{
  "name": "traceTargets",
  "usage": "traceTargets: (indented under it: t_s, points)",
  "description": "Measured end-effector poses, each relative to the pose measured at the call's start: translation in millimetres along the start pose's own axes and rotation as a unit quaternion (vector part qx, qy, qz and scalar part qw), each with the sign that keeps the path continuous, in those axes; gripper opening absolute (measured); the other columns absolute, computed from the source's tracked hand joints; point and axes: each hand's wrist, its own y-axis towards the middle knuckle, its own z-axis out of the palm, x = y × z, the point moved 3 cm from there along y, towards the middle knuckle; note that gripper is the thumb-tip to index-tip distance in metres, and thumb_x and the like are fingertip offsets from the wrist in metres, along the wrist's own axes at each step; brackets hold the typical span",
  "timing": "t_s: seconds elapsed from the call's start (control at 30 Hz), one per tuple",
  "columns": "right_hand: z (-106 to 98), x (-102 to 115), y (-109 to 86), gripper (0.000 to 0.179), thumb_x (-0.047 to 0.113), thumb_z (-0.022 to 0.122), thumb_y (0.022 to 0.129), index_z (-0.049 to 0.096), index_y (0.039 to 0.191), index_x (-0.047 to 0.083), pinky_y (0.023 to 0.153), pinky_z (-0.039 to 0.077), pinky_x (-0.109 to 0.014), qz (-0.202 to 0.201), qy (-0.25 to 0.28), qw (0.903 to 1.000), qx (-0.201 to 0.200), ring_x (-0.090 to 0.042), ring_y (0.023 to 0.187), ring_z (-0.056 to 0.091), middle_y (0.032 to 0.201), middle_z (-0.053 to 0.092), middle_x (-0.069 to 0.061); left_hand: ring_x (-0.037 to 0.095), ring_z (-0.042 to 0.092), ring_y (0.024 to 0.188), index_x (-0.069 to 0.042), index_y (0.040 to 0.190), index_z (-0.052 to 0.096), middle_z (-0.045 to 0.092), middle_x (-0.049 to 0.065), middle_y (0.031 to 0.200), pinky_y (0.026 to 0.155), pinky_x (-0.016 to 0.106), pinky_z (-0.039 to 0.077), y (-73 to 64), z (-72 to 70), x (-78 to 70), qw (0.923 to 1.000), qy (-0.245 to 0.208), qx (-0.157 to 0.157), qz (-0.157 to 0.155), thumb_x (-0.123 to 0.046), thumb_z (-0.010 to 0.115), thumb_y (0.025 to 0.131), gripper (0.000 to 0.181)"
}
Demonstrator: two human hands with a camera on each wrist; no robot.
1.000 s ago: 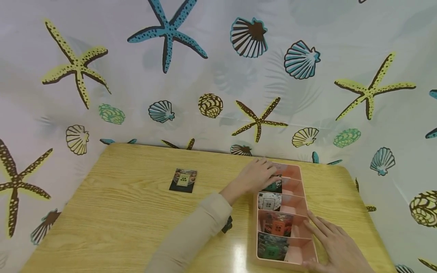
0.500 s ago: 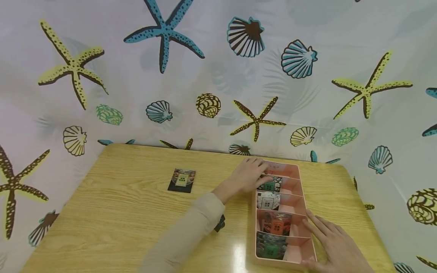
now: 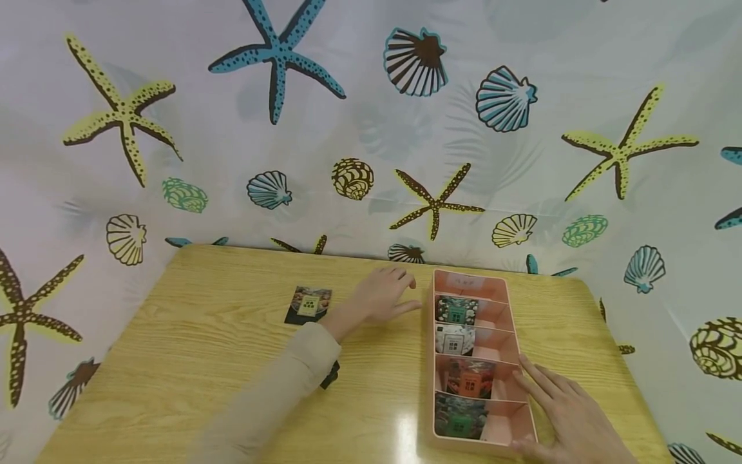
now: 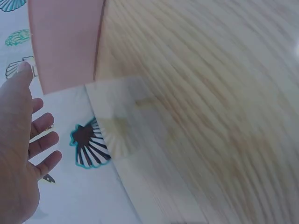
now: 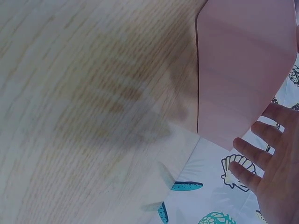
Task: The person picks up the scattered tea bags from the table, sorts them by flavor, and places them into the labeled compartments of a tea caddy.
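Observation:
A pink divided box [image 3: 524, 422] stands on the right half of the table, its compartments in a row running away from me. It holds a dark green packet [image 3: 456, 311], a white packet [image 3: 455, 340], an orange-red packet [image 3: 471, 379] and, nearest me, a green packet [image 3: 460, 417]. Just left of the box's far end my left hand [image 3: 382, 296] hovers with loose fingers and nothing in them. My right hand [image 3: 565, 412] rests along the box's right side, fingers extended. In the right wrist view, the pink wall [image 5: 243, 70] lies beside its fingers.
One dark packet with a yellow label [image 3: 310, 303] lies flat on the wooden table [image 3: 232, 361], left of my left hand. A pale printed patch [image 3: 466, 281] shows in the box's farthest compartment. Behind the table hangs a curtain [image 3: 324, 142] patterned with shells and starfish.
My left hand has left the far compartments and moved left, off the box, uncovering the dark green packet. My right hand has stayed at the box's side.

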Motion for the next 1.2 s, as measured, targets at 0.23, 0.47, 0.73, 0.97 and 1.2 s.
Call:
traceTargets:
  t_s: [0.23, 0.47, 0.73, 0.97, 1.2]
  points:
    - [-0.9, 0.0, -0.9, 0.102, 0.077, 0.074, 0.077, 0.05, 0.158, 0.02, 0.107, 0.051, -0.057, -0.014, -0.005, 0.9998, -0.01, -0.035, 0.138, 0.059, 0.165, 0.048, -0.008, 0.029, 0.061, 0.121, -0.013, 0.132, 0.063, 0.063, 0.009, 0.125, 0.112, 0.051, 0.048, -25.1, 1.9, 22.9, 0.9994, 0.025, 0.023, -0.006, -0.063, 0.057, 0.103, 0.059]
    - [0.2, -0.2, -0.3, 0.103, 0.076, 0.074, 0.077, 0.047, 0.16, 0.021, 0.106, 0.051, -0.059, -0.014, 0.005, 0.9999, -0.005, -0.035, 0.139, 0.059, 0.166, 0.047, -0.007, 0.031, 0.058, 0.127, -0.013, 0.137, 0.061, 0.062, 0.009, 0.13, 0.114, 0.054, 0.045, -52.9, 2.9, 50.9, 0.9985, 0.033, 0.037, -0.024, -0.069, 0.057, 0.1, 0.067]
    - [-0.3, 0.1, -1.3, 0.103, 0.077, 0.074, 0.077, 0.048, 0.16, 0.021, 0.107, 0.05, -0.059, -0.01, 0.005, 0.9999, 0.0, -0.036, 0.138, 0.059, 0.166, 0.047, -0.008, 0.033, 0.056, 0.13, -0.011, 0.142, 0.058, 0.061, 0.012, 0.135, 0.115, 0.056, 0.043, -87.9, 13.6, 89.6, 0.998, 0.022, 0.015, -0.058, -0.073, 0.058, 0.096, 0.077]
    - [-0.3, 1.2, -1.5, 0.102, 0.076, 0.074, 0.078, 0.047, 0.16, 0.022, 0.107, 0.051, -0.06, 0.0, 0.011, 0.9999, 0.006, -0.036, 0.139, 0.059, 0.167, 0.046, -0.007, 0.038, 0.055, 0.132, -0.008, 0.146, 0.056, 0.058, 0.017, 0.139, 0.112, 0.06, 0.044, -112.9, 16.5, 116.6, 0.9962, 0.024, 0.002, -0.083, -0.072, 0.061, 0.095, 0.082]
    - [-0.8, 0.3, -1.4, 0.102, 0.075, 0.075, 0.078, 0.047, 0.16, 0.022, 0.107, 0.051, -0.06, -0.002, 0.011, 0.9999, 0.002, -0.036, 0.138, 0.059, 0.166, 0.047, -0.007, 0.044, 0.049, 0.144, -0.007, 0.155, 0.048, 0.052, 0.022, 0.152, 0.119, 0.064, 0.039, -126.9, 18.3, 139.8, 0.9909, 0.015, 0.014, -0.133, -0.074, 0.059, 0.095, 0.091]
